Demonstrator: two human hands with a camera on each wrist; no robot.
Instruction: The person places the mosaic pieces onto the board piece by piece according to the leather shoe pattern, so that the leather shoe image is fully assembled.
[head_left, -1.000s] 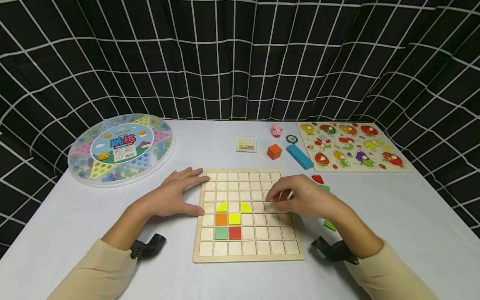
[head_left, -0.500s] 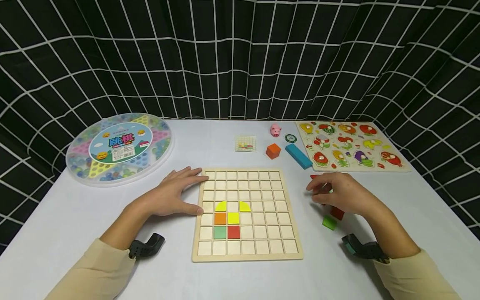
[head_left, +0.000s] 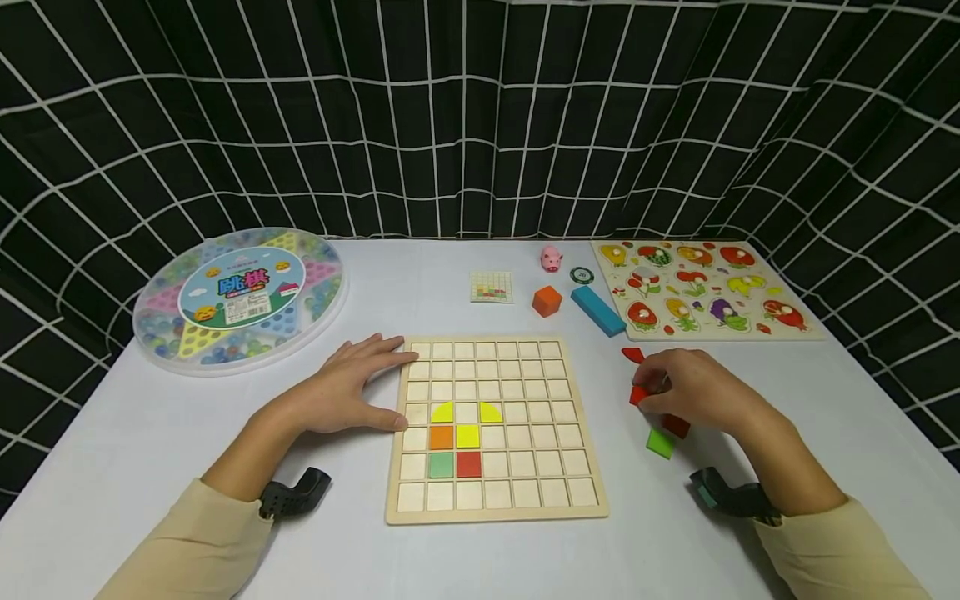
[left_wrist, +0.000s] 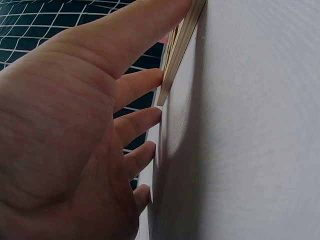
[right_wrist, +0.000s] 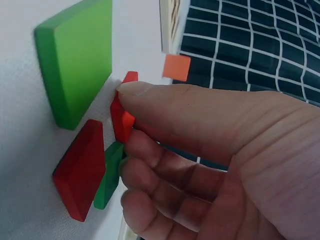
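- Along the left edge of the wooden grid board [head_left: 517, 437], left hand [head_left: 347, 387] with fingers released and spread, thumb and index fingertip touching the rim.
- Between that board's right edge and the table's right edge, right hand [head_left: 697, 387] with fingers curled, thumb and index finger grasping a bright red tile [head_left: 638, 394]; cannot tell whether lifted.
- Around that hand on the table [head_left: 315, 558], a red curved tile [head_left: 632, 355] just beyond, a dark red tile [head_left: 677, 426] and a light green tile [head_left: 660, 443] on the near side, plus a dark green tile [right_wrist: 107, 180] visible from the right wrist.
- In the board's middle row, two yellow quarter-circle tiles [head_left: 443, 412], one slot apart.
- Nearer the board's bottom left corner, orange square tile [head_left: 441, 437] beside yellow square tile [head_left: 468, 436]; below, teal square tile [head_left: 441, 465] beside red square tile [head_left: 468, 464].
- Toward the table's far left corner, round Chinese checkers box [head_left: 240, 287].
- Near the far edge, pattern card [head_left: 491, 287], pink pig figurine [head_left: 551, 259], orange cube [head_left: 547, 301], round token [head_left: 582, 275], blue block [head_left: 597, 311].
- At the far right corner, fruit-and-vegetable knob puzzle [head_left: 705, 287].
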